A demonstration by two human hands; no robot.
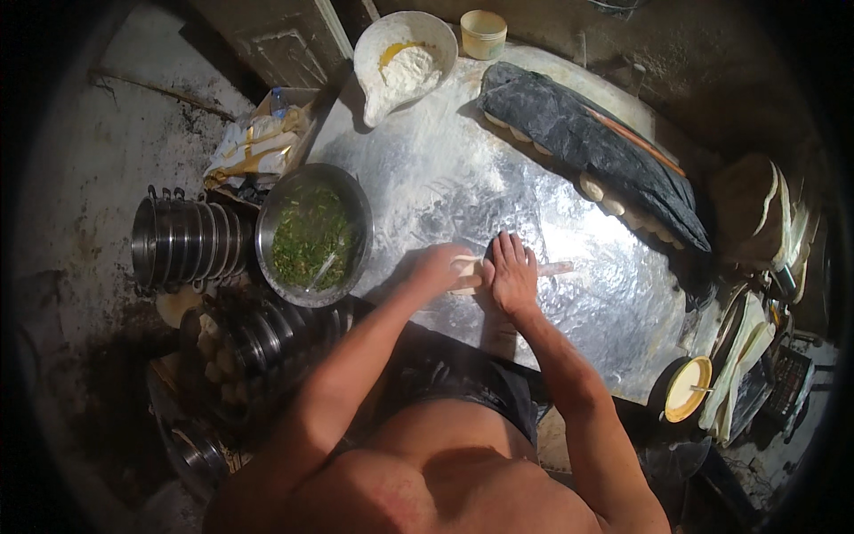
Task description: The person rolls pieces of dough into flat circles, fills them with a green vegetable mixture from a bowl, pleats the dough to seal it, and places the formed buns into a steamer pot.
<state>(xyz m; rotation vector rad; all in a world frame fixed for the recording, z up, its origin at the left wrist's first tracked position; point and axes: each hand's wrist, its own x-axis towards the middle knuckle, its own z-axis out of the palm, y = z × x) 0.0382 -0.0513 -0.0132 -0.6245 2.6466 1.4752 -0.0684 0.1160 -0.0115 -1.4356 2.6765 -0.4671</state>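
Note:
On the floured metal tabletop (494, 200), my left hand (437, 268) grips the near-left edge of a small flat dough round (465, 291). Its fingers hide part of the dough. My right hand (514, 270) lies flat across a thin wooden rolling pin (555, 268), palm down, with the fingers stretched out past it. One end of the pin sticks out to the right of this hand. The other end reaches over the dough, between my two hands.
A steel bowl of chopped green filling (310, 240) stands left, near stacked steamer trays (187, 240). A flour-filled scoop (407, 67) and a tub (484, 35) sit at the back. Dark plastic sheeting (587, 147) partly covers dough balls (604, 199). A yellow-rimmed bowl (688, 389) is at right.

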